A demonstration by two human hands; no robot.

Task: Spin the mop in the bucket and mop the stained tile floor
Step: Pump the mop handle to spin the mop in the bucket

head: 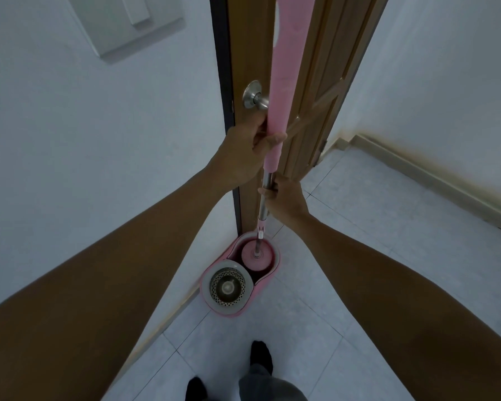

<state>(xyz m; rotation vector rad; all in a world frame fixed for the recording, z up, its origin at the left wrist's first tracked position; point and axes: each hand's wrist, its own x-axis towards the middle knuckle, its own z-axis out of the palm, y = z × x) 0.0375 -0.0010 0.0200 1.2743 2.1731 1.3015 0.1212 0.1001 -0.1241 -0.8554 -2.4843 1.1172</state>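
A pink spin-mop bucket (268, 277) stands on the white tile floor (373, 256) against the foot of a brown door. The mop's round pink head (256, 259) sits in the bucket's far compartment. A perforated metal spinner basket (227, 287) fills the near compartment. The mop handle (287, 68) rises upright, pink-sleeved on top and bare metal below. My left hand (248, 151) grips the lower end of the pink sleeve. Just below it, my right hand (285, 199) grips the metal shaft.
The brown wooden door (318, 111) with a metal knob (253, 95) stands just behind the mop. A white wall (84, 154) runs along the left, and another wall with a beige skirting (431, 180) runs on the right. My dark-socked feet (261, 357) stand near the bottom.
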